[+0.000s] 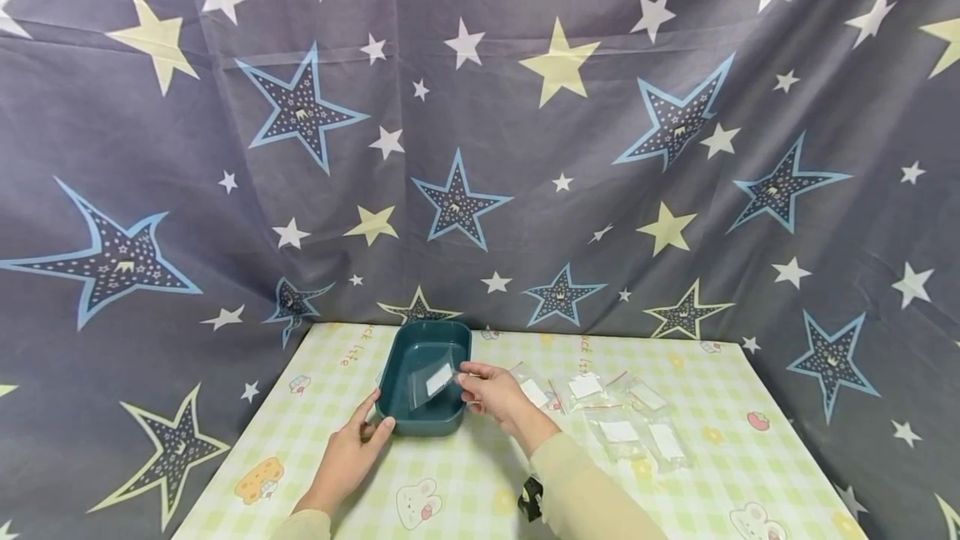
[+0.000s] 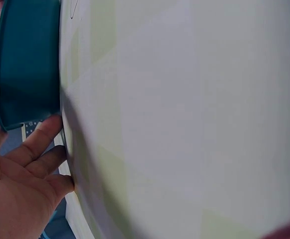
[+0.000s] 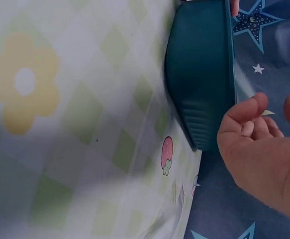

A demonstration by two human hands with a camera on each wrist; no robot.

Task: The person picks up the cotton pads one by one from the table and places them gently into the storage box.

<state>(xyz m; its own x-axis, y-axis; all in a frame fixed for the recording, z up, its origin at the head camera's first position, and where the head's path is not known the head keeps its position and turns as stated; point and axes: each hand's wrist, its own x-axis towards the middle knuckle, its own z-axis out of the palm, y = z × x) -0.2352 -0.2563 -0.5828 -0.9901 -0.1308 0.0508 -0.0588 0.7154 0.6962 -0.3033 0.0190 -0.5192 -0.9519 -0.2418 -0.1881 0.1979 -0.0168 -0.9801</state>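
Observation:
A dark teal plastic bin stands on the table, its long sides running away from me. My left hand holds its near left corner, thumb at the front rim and fingers along the side; the left wrist view shows this hand against the bin. Over the bin's right rim, my right hand pinches the edge of a small clear zip bag with a white card inside. In the right wrist view the right hand has curled fingers beside the bin; their contact with the bag is hidden there.
Several more clear zip bags with white cards and red seals lie right of the bin, some overlapping. The table has a green-checked cloth with cartoon prints. A grey star-patterned curtain hangs behind and at both sides.

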